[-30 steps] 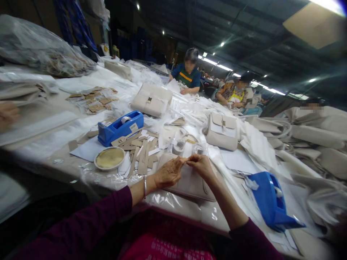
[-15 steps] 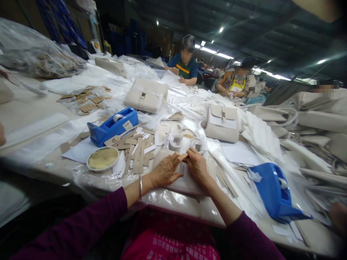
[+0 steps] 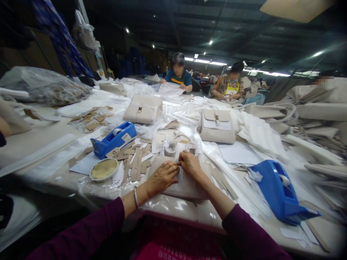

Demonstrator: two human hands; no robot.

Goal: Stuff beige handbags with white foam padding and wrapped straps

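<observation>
A flat beige bag (image 3: 187, 186) lies on the table right in front of me. My left hand (image 3: 162, 177) rests on its left part, fingers stretched out and pressing down. My right hand (image 3: 190, 164) sits beside it on the bag's upper middle, fingers curled in a pinch on something small I cannot make out, maybe a strip of tape or paper. The two hands touch at the fingertips. Rolls of clear tape (image 3: 170, 148) stand just beyond the bag.
A blue tape dispenser (image 3: 114, 139) stands at the left, another blue tape dispenser (image 3: 282, 195) at the right. A round dish (image 3: 104, 169) and cardboard strips (image 3: 137, 160) lie left of the bag. Finished beige bags (image 3: 217, 126) and white cloth cover the table. Other people work at the far end.
My hands came down from a raised pinch onto the bag. The left hand has flattened out. The camera view has shifted slightly.
</observation>
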